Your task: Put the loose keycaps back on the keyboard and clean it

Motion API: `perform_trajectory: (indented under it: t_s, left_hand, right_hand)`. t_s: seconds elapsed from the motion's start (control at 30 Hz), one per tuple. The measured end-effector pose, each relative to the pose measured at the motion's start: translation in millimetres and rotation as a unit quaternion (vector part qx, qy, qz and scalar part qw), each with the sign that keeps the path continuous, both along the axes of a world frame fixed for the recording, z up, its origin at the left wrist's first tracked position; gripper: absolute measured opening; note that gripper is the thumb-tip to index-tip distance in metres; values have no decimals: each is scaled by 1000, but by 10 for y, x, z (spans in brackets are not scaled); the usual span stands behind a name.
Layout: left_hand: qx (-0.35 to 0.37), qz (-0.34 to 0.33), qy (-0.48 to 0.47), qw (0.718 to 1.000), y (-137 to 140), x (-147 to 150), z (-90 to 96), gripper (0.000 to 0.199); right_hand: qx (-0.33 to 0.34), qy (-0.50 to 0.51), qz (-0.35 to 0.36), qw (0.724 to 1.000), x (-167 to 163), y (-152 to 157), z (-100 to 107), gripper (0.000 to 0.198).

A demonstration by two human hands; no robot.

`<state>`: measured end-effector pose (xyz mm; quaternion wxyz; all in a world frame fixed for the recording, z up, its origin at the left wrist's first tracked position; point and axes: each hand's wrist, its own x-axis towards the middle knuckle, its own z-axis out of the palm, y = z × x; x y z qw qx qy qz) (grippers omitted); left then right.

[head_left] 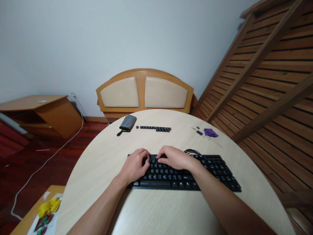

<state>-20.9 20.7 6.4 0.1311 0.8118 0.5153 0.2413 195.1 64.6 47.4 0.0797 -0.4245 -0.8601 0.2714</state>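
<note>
A black computer keyboard (pixel 156 183) lies flat on the round pale table, its cable bunched behind it. My left hand (pixel 135 165) is at its left end, fingers curled over the upper left corner and thumb bent over the keys. My right hand (pixel 174 158) reaches in from the right above the top rows. Its thumb and fingertips come together around a small black keycap (pixel 156 159) near the upper edge; whether it is seated or loose I cannot tell. Behind the keyboard, several loose black keycaps (pixel 163 129) stand in neat rows.
A grey pouch (pixel 128 123) with a strap lies at the back left of the table (pixel 102 163). At the back right are a purple cloth (pixel 210 132) and thin white sticks or wires (pixel 215 141). A headboard (pixel 141 89) and slatted wooden frame (pixel 264 81) stand beyond.
</note>
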Motion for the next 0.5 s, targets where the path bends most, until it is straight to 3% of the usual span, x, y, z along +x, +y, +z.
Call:
perform_trajectory:
  t_s: [0.3, 0.5]
  left_hand:
    - [7, 2, 2, 1000, 3, 2, -2, 10]
    - [3, 2, 4, 1000, -3, 3, 9, 10]
  right_hand:
    - [120, -159, -39, 979, -246, -296, 125, 21]
    - [120, -176, -33, 976, -272, -328, 178, 20]
